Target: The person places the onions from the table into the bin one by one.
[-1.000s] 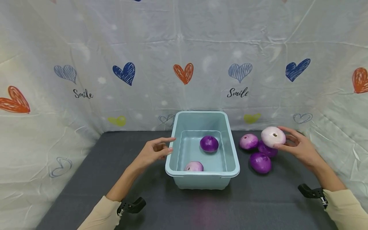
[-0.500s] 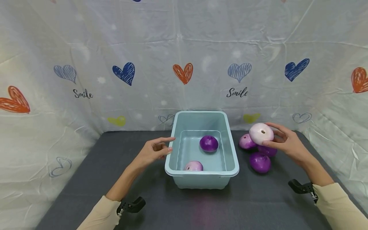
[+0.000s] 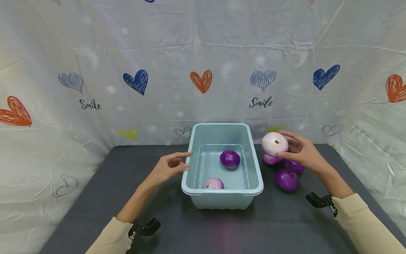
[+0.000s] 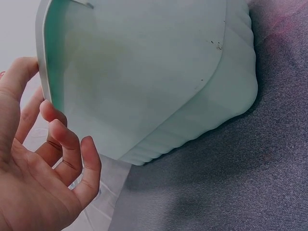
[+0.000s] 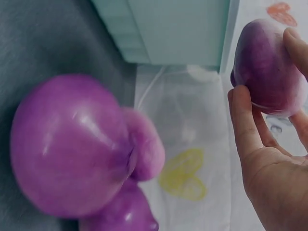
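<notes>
My right hand (image 3: 302, 151) holds a pale pink-white onion (image 3: 275, 144) between thumb and fingers, raised above the pile right of the basin. Seen from the right wrist, this onion's purple side (image 5: 269, 67) faces the camera. Beneath it are a pinkish onion (image 3: 271, 159), partly covered, and two deep purple ones, one in front (image 3: 286, 179) and one behind (image 3: 295, 166). My left hand (image 3: 169, 165) has thumb and index finger at the left rim of the light blue plastic basin (image 3: 222, 201), its other fingers curled loosely. Inside lie a purple onion (image 3: 229, 159) and a pink one (image 3: 213, 183).
A dark grey cloth (image 3: 136, 197) covers the table. Behind it and on both sides hangs a pale curtain (image 3: 165, 106) printed with hearts and "Smile". Black straps (image 3: 144, 227) sit at both wrists, below beige sleeves.
My right hand has carried the pale onion leftward and slightly up, toward the basin, from over the rear purple onion to over the pinkish one. My left hand stays at the rim.
</notes>
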`<action>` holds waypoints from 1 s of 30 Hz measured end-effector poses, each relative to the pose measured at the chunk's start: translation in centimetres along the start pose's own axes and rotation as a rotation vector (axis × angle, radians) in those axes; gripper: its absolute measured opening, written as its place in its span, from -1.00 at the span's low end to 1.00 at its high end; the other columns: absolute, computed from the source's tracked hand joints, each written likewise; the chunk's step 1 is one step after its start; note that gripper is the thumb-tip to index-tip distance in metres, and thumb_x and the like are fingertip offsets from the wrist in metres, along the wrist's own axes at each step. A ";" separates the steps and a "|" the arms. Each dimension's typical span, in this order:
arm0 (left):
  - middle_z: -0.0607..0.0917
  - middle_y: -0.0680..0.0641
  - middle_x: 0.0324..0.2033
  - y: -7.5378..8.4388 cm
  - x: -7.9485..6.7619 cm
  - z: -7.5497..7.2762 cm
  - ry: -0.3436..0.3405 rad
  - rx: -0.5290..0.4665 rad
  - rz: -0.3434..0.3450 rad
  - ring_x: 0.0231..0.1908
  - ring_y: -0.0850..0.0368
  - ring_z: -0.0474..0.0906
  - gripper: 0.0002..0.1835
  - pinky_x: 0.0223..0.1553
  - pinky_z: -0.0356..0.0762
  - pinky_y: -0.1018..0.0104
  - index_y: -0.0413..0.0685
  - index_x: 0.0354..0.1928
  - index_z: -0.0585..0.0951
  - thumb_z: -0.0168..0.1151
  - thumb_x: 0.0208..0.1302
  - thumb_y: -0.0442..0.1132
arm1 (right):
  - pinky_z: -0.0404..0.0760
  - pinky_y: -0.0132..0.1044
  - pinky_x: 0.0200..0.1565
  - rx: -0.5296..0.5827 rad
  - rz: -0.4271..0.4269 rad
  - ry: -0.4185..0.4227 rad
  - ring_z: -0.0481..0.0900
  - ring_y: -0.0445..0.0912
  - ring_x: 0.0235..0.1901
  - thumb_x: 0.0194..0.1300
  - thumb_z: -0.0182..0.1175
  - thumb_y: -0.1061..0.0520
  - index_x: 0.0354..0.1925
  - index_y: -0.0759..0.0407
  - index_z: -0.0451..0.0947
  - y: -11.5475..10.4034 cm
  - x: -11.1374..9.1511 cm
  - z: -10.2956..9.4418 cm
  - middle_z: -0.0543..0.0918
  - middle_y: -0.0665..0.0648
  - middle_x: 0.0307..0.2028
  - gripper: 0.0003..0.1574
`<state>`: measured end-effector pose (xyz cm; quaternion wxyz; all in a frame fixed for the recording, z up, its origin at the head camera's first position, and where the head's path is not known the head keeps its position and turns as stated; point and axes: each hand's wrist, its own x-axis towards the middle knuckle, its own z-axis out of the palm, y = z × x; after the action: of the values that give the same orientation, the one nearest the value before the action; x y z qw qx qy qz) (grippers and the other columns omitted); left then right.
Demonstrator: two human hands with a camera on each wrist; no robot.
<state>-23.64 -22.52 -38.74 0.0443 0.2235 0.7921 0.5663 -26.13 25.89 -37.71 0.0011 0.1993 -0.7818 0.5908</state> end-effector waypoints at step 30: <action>0.61 -0.19 -0.35 0.1 -0.1 0.0 0.013 0.006 -0.026 -0.46 -0.02 0.46 -0.52 -0.30 0.51 0.19 -0.01 0.35 0.57 0.32 0.43 -0.20 | 0.55 -0.12 0.11 0.141 -0.083 -0.165 0.46 0.16 0.25 0.24 0.45 0.32 0.48 0.14 0.33 -4.1 4.5 5.8 0.40 0.22 0.34 -0.09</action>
<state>-23.49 -22.51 -38.70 0.0460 0.2096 0.7970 0.5646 -27.67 18.23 -34.59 -0.0528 0.2789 -0.7269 0.6253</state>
